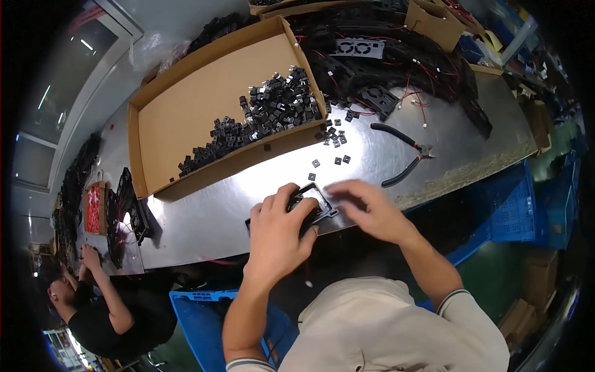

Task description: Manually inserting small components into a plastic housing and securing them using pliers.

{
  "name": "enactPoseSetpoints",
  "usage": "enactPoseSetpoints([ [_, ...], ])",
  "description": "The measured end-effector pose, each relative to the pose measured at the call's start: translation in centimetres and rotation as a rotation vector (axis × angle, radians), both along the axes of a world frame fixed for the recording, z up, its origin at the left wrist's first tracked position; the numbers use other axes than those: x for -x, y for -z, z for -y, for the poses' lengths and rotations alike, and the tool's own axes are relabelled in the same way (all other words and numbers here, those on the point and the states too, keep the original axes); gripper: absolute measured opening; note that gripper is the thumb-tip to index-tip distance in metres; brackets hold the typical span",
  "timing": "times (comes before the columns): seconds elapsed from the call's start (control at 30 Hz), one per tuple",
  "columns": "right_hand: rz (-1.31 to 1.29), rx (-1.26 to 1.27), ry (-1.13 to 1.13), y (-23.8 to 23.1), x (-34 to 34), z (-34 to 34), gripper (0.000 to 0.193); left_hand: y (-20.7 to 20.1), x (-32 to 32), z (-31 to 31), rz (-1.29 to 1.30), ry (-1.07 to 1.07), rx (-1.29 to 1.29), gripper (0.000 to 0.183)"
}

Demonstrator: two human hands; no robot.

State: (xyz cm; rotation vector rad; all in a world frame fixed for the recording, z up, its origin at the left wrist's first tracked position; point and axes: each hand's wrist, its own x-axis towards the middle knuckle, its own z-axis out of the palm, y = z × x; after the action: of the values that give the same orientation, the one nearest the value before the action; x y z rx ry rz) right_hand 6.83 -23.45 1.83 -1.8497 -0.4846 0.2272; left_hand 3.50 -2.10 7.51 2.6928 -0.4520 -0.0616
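My left hand is closed over a black plastic housing with a rectangular opening, pressing it down at the table's near edge. Its fingers cover most of the left part of the housing. Close to the right end of that housing is my right hand, its fingertips smeared by motion. Whether the right fingers touch the housing or pinch a small part cannot be made out. Just beyond the hands lie several small square black pieces. A pair of cutting pliers with dark handles rests open to the right.
A shallow cardboard tray holds a heap of small black parts. Black fan housings with red wires pile up at the back right. Blue crates stand below the metal table. Another person works at the left.
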Motion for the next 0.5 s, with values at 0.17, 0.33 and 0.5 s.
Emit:
enactPoseSetpoints([
  [0.17,0.146,0.004,-0.051,-0.6,-0.8,-0.6,0.023,1.9,-0.3,-0.4,-0.029,0.088,0.011,0.044],
  [0.33,0.377,0.26,-0.208,-1.6,-1.7,-1.1,0.014,2.1,-0.6,-0.7,-0.112,0.007,0.182,0.067],
  [0.5,0.525,0.429,-0.232,-1.8,-2.4,-1.7,0.01,3.4,-0.1,-1.7,0.022,-0.04,0.186,0.08],
])
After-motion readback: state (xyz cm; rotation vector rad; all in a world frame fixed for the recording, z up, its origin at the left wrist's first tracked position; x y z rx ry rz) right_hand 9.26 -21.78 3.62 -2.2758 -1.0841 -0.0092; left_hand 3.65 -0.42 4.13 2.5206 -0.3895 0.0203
